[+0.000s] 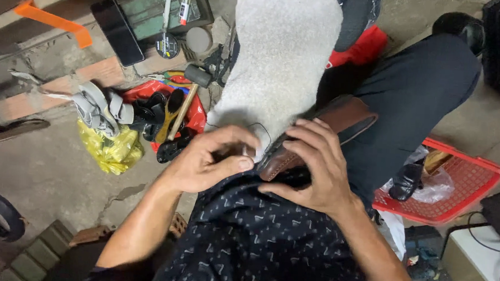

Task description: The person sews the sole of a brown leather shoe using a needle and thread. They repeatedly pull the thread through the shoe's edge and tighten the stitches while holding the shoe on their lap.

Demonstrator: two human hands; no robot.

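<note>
Fingertips first: my left hand (206, 161) has thumb and forefinger pressed together on what looks like a small needle or awl tip, with a thin dark thread (259, 129) looping up from the pinch; the object itself is too small for me to name for certain. My right hand (317, 167) lies with its fingers spread and curled over the brown leather shoe (295, 157), clamping it against my lap at the spot where the upper meets the pale grey sole (283, 51), which stands upward away from me. Seen from my remote seat, I judge this a stitching pass along the seam, and doing it well seems to call for the right hand to hold the shoe steady close beside the stitch point, for the pinch to stay near the tip so it goes in straight, and for the thread to run free of the fingers so it does not snag. Out beyond the hands, a wooden-handled hammer (186, 97) rests on a red bag (197, 112) among dark shoes, grey sandals (100, 109) sit above a yellow bag (112, 150), and a black phone (118, 31) lies on the concrete ledge. To my right a red basket (470, 189) holds a black shoe (406, 182) and clear plastic.
</note>
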